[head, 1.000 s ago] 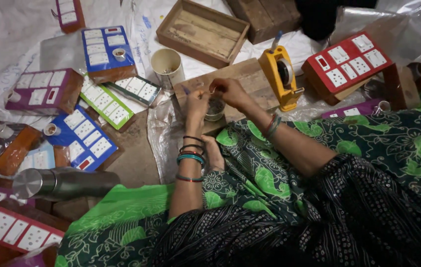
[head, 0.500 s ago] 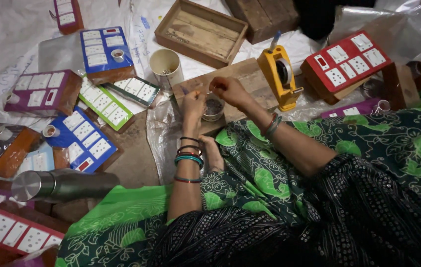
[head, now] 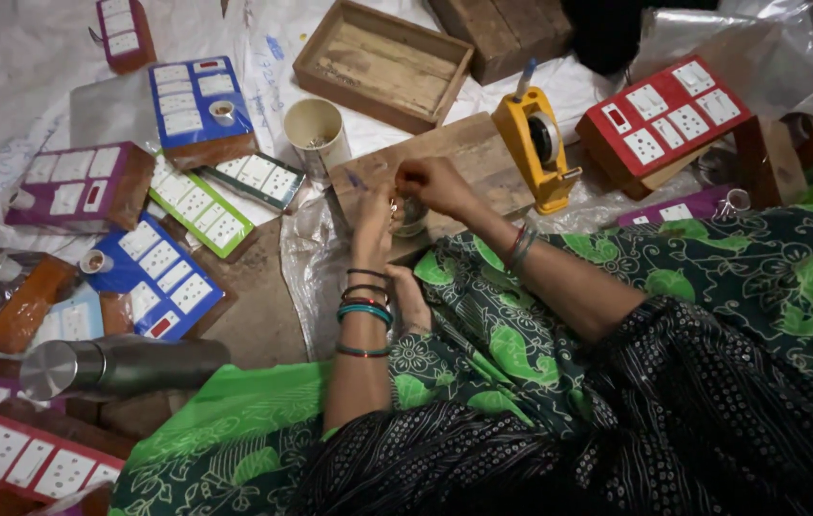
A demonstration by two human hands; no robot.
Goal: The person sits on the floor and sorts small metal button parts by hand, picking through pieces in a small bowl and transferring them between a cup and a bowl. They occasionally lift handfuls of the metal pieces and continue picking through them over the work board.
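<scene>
Seen from above, the person sits on the floor in green-patterned clothing, both hands brought together over a wooden board (head: 464, 158) that serves as the landmark here. The left hand (head: 375, 212), bangles on its wrist, has a narrow grip with fingertips pinched on something small; what it is cannot be told. The right hand (head: 433, 182) curls closed just beside it, its fingers bent over the same spot, and whether it clasps a separate piece cannot be told. Directly beneath the two hands, at the near edge of the board, sits a small round container (head: 413, 218), partly hidden by them. Just right of the board stands a yellow tape dispenser (head: 535, 148), and beyond that a red switch panel (head: 669, 119) rests on a box. Just left of the board stands a pale paper cup (head: 317, 134), upright and open. Behind the board lies a shallow wooden tray (head: 383, 62). Further left of the board, a green switch panel (head: 198, 215) and a blue switch panel (head: 187, 100) lie on the white sheet, and well to the near left a steel bottle (head: 120, 365) lies on its side.
</scene>
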